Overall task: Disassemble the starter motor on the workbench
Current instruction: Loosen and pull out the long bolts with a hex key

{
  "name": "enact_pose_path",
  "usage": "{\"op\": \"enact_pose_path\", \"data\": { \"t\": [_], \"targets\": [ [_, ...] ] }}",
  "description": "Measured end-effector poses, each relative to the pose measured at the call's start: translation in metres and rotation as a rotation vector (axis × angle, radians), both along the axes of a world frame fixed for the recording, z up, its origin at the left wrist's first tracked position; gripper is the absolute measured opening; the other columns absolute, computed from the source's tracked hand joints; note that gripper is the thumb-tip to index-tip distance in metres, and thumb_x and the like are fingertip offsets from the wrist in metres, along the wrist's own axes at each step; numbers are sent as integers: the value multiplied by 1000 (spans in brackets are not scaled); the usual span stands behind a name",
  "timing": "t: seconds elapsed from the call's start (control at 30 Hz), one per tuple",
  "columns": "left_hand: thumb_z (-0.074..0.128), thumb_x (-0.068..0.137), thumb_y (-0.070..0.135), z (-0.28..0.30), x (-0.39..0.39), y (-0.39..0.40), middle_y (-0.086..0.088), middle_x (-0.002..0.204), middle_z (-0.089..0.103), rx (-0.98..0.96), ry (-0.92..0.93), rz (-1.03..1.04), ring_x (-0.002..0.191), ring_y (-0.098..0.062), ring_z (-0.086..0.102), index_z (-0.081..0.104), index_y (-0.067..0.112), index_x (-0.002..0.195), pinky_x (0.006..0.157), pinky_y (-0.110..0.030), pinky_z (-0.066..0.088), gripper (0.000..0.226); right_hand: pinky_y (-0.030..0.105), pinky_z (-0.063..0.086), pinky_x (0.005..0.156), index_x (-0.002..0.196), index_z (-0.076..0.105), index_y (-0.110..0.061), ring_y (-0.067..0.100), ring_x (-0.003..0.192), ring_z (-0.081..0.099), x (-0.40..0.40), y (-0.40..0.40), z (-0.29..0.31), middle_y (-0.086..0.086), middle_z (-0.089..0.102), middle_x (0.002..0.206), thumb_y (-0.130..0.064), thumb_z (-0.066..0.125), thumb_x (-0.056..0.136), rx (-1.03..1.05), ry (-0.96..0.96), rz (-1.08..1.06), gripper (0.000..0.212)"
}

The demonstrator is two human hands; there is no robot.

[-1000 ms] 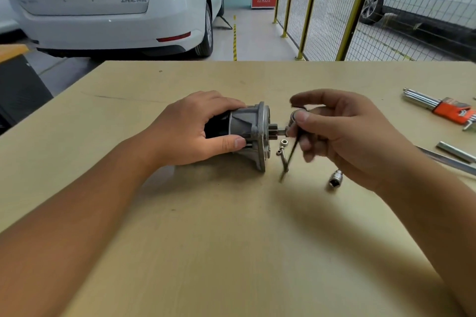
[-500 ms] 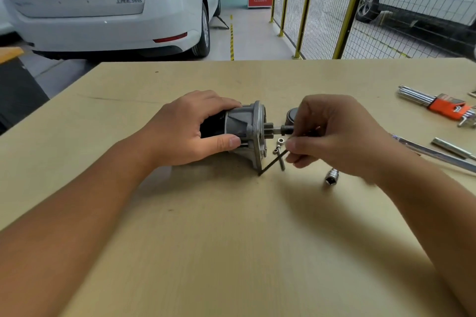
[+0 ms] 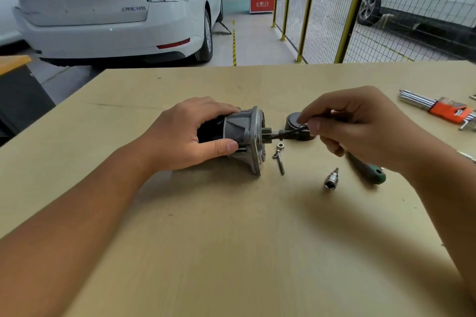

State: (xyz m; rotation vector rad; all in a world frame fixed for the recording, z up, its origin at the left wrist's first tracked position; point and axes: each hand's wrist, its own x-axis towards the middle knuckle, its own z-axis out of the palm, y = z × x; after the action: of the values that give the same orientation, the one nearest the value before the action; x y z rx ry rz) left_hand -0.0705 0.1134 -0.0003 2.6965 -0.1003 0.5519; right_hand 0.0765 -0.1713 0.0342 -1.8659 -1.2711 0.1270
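Note:
The starter motor (image 3: 244,134) lies on its side on the workbench (image 3: 231,239), grey flanged end to the right, black body to the left. My left hand (image 3: 188,134) grips the body, thumb in front. My right hand (image 3: 353,126) pinches a thin black hex key (image 3: 293,131), whose tip sits at a bolt in the flange face. A loose bolt (image 3: 280,162) and a nut (image 3: 280,147) lie just right of the flange. A black round cap (image 3: 293,121) stands behind the hex key.
A socket bit (image 3: 331,179) lies on the bench at front right. A green-handled tool (image 3: 368,171) pokes out under my right wrist. An orange-held hex key set (image 3: 438,108) lies at the far right. A white car (image 3: 108,8) and yellow fence (image 3: 350,8) stand beyond.
My right hand has swung the hex key's long arm from hanging down beside the flange up to nearly level. My left hand has kept its hold on the motor.

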Motion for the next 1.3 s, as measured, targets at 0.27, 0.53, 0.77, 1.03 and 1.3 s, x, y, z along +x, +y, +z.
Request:
{"op": "enact_pose_path", "data": {
  "t": [0.27, 0.53, 0.77, 1.03, 1.3],
  "targets": [
    [65, 83, 67, 1, 0, -1, 12, 125, 68, 3, 1, -1, 116, -18, 63, 64, 28, 138, 95, -50, 52, 68, 28, 44, 56, 92, 74, -30, 9, 58, 57, -10, 15, -15, -13, 65, 68, -20, 62, 97, -221, -186, -14, 16],
    [65, 82, 67, 1, 0, -1, 10, 125, 69, -6, 5, -4, 117, -19, 63, 64, 28, 138, 96, -51, 51, 68, 18, 35, 49, 75, 72, -22, 5, 49, 42, -10, 11, -7, -4, 54, 55, -18, 67, 92, -198, -36, 40, 18],
    [65, 82, 67, 1, 0, -2, 10, 124, 69, -10, 5, -10, 116, -19, 63, 64, 28, 138, 95, -51, 52, 68, 21, 29, 44, 76, 70, -15, 7, 44, 33, -15, 23, -21, -8, 42, 53, -13, 65, 97, -91, 201, 32, 21],
    [63, 83, 69, 2, 0, -1, 12, 126, 68, -6, 12, -9, 117, -17, 62, 63, 29, 139, 95, -51, 52, 69, 32, 21, 47, 76, 73, -18, 18, 47, 23, -17, 23, -22, -3, 34, 49, -10, 62, 98, -147, 438, 38, 27],
    [63, 82, 70, 1, 0, -1, 12, 125, 68, -7, 22, -8, 117, -17, 62, 63, 30, 139, 95, -51, 52, 70, 21, 19, 45, 83, 66, 1, 16, 48, 15, -16, 23, -24, 3, 20, 57, -9, 60, 98, -118, 646, 30, 19]
  ]
}}
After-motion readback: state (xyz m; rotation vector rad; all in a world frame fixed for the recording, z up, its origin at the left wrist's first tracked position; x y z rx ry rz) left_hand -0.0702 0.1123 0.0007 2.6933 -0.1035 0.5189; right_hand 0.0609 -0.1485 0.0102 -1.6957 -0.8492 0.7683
